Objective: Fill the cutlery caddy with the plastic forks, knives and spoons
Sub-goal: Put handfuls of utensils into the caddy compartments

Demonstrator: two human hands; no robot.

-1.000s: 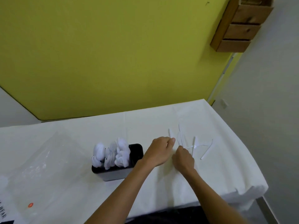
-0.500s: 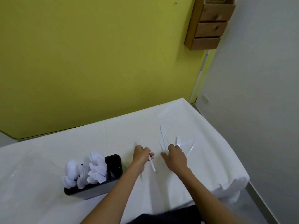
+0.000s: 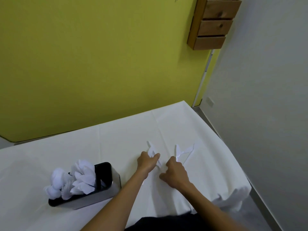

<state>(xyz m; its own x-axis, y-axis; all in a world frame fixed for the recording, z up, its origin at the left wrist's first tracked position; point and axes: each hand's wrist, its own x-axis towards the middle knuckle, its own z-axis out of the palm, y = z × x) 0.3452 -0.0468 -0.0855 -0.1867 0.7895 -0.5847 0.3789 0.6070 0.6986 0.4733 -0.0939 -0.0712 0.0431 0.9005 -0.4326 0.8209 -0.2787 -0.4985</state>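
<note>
A black and steel cutlery caddy (image 3: 106, 192) stands on the white tablecloth at the left, with white plastic cutlery (image 3: 75, 179) sticking out of its left compartments; its right compartment looks dark. My left hand (image 3: 147, 162) grips several white plastic pieces (image 3: 152, 151) just right of the caddy. My right hand (image 3: 175, 172) is curled beside it and pinches the end of a white piece (image 3: 177, 151). A few more loose white pieces (image 3: 189, 150) lie on the cloth beyond my right hand.
The table with its white cloth (image 3: 116, 139) ends at the right, where the cloth hangs over the corner (image 3: 233, 197). A yellow wall runs behind it. A small wooden drawer unit (image 3: 215, 22) hangs on the wall, high at the right.
The view has swung and come closer. My left hand has moved back to the right, to the loose pieces, and holds more of them. My right hand has closed on a piece.
</note>
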